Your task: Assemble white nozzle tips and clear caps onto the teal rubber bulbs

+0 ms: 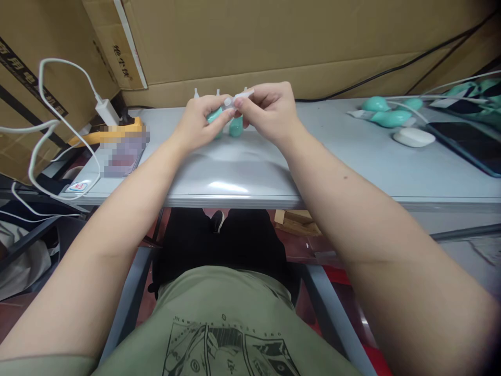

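My left hand (201,119) is closed around a teal rubber bulb (214,116) with a whitish translucent neck (227,102). Close against it, my right hand (268,107) pinches a small white pointed nozzle (243,95) between thumb and finger. The neck and the nozzle are side by side; I cannot tell whether they are joined. Another teal bulb (236,127) rests on the table just below the right fingers. Behind the hands, white tips (196,93) stick up, their lower parts mostly hidden.
Several teal bulbs (391,118) lie on the grey table (344,156) at the right, near a rounded white object (414,137) and a dark phone (469,146). At left are a white charger (107,112) with cables and a yellow object (88,137). Cardboard (274,47) walls the back.
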`<state>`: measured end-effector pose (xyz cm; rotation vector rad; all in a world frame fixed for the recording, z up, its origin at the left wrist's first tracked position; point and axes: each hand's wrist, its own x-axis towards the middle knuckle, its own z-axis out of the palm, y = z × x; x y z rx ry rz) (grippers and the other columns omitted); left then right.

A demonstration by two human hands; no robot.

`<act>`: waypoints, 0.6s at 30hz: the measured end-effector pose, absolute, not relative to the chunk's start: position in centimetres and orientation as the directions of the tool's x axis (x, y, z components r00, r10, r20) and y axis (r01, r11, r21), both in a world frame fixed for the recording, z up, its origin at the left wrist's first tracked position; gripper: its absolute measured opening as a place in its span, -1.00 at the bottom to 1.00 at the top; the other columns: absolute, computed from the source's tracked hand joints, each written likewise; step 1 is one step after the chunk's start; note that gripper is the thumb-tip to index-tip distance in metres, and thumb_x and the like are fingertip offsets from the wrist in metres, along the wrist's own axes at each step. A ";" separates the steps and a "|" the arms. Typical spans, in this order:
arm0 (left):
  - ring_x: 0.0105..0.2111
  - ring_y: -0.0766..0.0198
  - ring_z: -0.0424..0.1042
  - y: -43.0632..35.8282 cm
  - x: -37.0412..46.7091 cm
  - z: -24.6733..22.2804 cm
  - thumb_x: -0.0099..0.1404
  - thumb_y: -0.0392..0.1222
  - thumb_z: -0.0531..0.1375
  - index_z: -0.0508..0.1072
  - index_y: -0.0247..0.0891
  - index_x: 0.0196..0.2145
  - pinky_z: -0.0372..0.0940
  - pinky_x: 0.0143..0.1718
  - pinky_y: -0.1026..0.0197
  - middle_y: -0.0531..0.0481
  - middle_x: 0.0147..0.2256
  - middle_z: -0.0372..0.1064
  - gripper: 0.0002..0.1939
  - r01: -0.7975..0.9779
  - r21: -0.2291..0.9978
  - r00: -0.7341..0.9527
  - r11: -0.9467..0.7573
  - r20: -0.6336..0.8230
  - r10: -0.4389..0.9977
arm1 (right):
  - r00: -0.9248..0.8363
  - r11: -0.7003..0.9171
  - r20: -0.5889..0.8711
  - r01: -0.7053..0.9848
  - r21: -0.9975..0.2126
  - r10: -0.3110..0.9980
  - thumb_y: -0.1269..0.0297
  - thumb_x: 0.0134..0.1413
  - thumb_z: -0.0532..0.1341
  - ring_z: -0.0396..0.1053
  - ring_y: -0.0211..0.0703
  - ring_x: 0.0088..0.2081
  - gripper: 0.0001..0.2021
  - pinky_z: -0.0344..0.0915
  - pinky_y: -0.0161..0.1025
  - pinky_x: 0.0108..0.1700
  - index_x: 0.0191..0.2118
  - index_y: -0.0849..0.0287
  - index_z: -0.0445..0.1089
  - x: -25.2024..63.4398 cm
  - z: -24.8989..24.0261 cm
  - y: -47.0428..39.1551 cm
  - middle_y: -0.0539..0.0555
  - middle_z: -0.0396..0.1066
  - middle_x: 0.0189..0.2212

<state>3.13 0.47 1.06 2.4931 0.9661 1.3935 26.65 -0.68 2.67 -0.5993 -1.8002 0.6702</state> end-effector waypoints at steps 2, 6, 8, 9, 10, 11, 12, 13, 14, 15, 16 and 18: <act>-0.10 -0.10 0.73 0.3 3.3 1.0 0.62 0.39 0.43 0.74 -0.06 -0.12 0.59 0.09 -0.12 -0.09 -0.21 0.67 -0.54 0.446 0.434 0.371 -0.783 0.706 0.603 | -0.269 0.731 0.697 0.043 -0.681 0.665 -0.15 0.35 0.70 0.34 -0.01 -0.41 -0.61 0.36 0.08 -0.25 -0.35 -0.12 0.64 26.8 2.6 -0.3 -0.02 0.58 -0.41; -0.20 -0.04 0.69 1.4 2.2 0.9 0.47 0.38 0.51 0.76 -0.07 -0.04 0.57 -0.03 -0.09 -0.15 -0.16 0.74 -0.53 0.434 0.448 0.311 -0.781 0.740 0.597 | -0.115 0.745 0.738 0.031 -0.666 0.665 0.30 0.41 0.46 0.22 -0.07 -0.47 -0.65 0.22 0.01 -0.28 -0.45 -0.10 0.49 28.1 2.5 1.0 -0.07 0.42 -0.50; -0.25 -0.03 0.65 2.5 1.3 1.1 0.45 0.37 0.48 0.75 -0.03 -0.08 0.55 -0.11 -0.10 -0.16 -0.14 0.74 -0.57 0.427 0.446 0.198 -0.787 0.803 0.562 | -0.020 0.753 0.754 0.083 -0.653 0.656 0.45 0.38 0.37 0.22 -0.06 -0.43 -0.63 0.24 -0.01 -0.25 -0.45 -0.10 0.45 29.0 2.7 1.6 -0.06 0.44 -0.46; -0.28 -0.02 0.62 3.0 0.8 1.3 0.45 0.34 0.47 0.74 0.00 -0.12 0.53 -0.16 -0.11 -0.15 -0.15 0.74 -0.61 0.423 0.447 0.137 -0.788 0.828 0.543 | 0.014 0.749 0.757 0.126 -0.650 0.654 0.50 0.40 0.35 0.23 -0.05 -0.40 -0.61 0.27 -0.02 -0.23 -0.44 -0.11 0.44 29.4 2.8 1.8 -0.05 0.47 -0.42; -0.33 0.00 0.57 3.5 0.3 1.5 0.44 0.31 0.46 0.73 0.03 -0.16 0.50 -0.23 -0.11 -0.13 -0.18 0.73 -0.67 0.420 0.449 0.077 -0.789 0.848 0.524 | 0.039 0.739 0.755 0.173 -0.651 0.655 0.55 0.42 0.32 0.24 -0.05 -0.39 -0.58 0.29 -0.03 -0.22 -0.43 -0.11 0.42 29.7 2.9 2.1 -0.04 0.48 -0.40; -0.38 0.01 0.52 4.0 -0.1 1.7 0.42 0.28 0.46 0.71 0.06 -0.19 0.46 -0.28 -0.12 -0.11 -0.22 0.71 -0.71 0.418 0.450 0.032 -0.789 0.861 0.508 | 0.052 0.725 0.750 0.217 -0.653 0.660 0.59 0.44 0.31 0.26 -0.05 -0.38 -0.55 0.31 -0.03 -0.21 -0.43 -0.11 0.41 30.0 2.9 2.4 -0.03 0.49 -0.39; -0.42 0.03 0.46 4.3 -0.4 1.9 0.40 0.26 0.45 0.70 0.08 -0.21 0.41 -0.32 -0.12 -0.09 -0.25 0.69 -0.74 0.414 0.452 -0.002 -0.790 0.868 0.496 | 0.057 0.709 0.741 0.251 -0.659 0.669 0.62 0.45 0.30 0.27 -0.04 -0.37 -0.53 0.32 -0.04 -0.22 -0.43 -0.12 0.40 30.2 2.9 2.6 -0.02 0.48 -0.39; -0.45 0.04 0.42 4.5 -0.6 2.1 0.37 0.25 0.45 0.69 0.10 -0.23 0.35 -0.36 -0.12 -0.07 -0.29 0.66 -0.76 0.412 0.454 -0.029 -0.790 0.873 0.487 | 0.054 0.686 0.726 0.289 -0.668 0.685 0.64 0.47 0.30 0.29 -0.04 -0.37 -0.51 0.32 -0.04 -0.24 -0.43 -0.12 0.39 30.3 2.9 2.8 -0.03 0.47 -0.39; -0.47 0.04 0.38 4.5 -0.7 2.2 0.34 0.25 0.44 0.68 0.11 -0.25 0.29 -0.38 -0.12 -0.06 -0.33 0.62 -0.76 0.412 0.456 -0.053 -0.789 0.876 0.479 | 0.043 0.658 0.708 0.331 -0.676 0.705 0.66 0.47 0.31 0.31 -0.04 -0.37 -0.49 0.32 -0.05 -0.25 -0.43 -0.11 0.40 30.3 2.9 3.0 -0.03 0.46 -0.40; -0.49 0.04 0.36 4.5 -0.7 2.3 0.30 0.26 0.44 0.67 0.12 -0.27 0.24 -0.38 -0.12 -0.06 -0.36 0.59 -0.76 0.412 0.459 -0.078 -0.787 0.879 0.471 | 0.033 0.631 0.689 0.375 -0.680 0.724 0.69 0.46 0.33 0.32 -0.03 -0.37 -0.48 0.32 -0.05 -0.24 -0.44 -0.11 0.41 30.3 2.8 3.0 -0.04 0.45 -0.41; -0.49 0.03 0.35 4.3 -0.6 2.3 0.26 0.27 0.43 0.66 0.13 -0.29 0.19 -0.39 -0.12 -0.06 -0.39 0.57 -0.75 0.414 0.463 -0.105 -0.784 0.880 0.464 | 0.027 0.602 0.671 0.417 -0.681 0.741 0.71 0.45 0.36 0.33 -0.03 -0.37 -0.47 0.33 -0.05 -0.23 -0.44 -0.09 0.41 30.3 2.8 3.0 -0.05 0.43 -0.43; -0.49 0.01 0.36 4.1 -0.3 2.3 0.17 0.27 0.40 0.66 0.12 -0.34 0.12 -0.37 -0.11 -0.08 -0.43 0.53 -0.74 0.417 0.475 -0.162 -0.775 0.878 0.451 | 0.007 0.525 0.611 0.504 -0.686 0.792 0.76 0.43 0.38 0.35 -0.02 -0.38 -0.44 0.37 -0.03 -0.18 -0.48 -0.05 0.39 30.1 2.7 2.9 -0.07 0.37 -0.48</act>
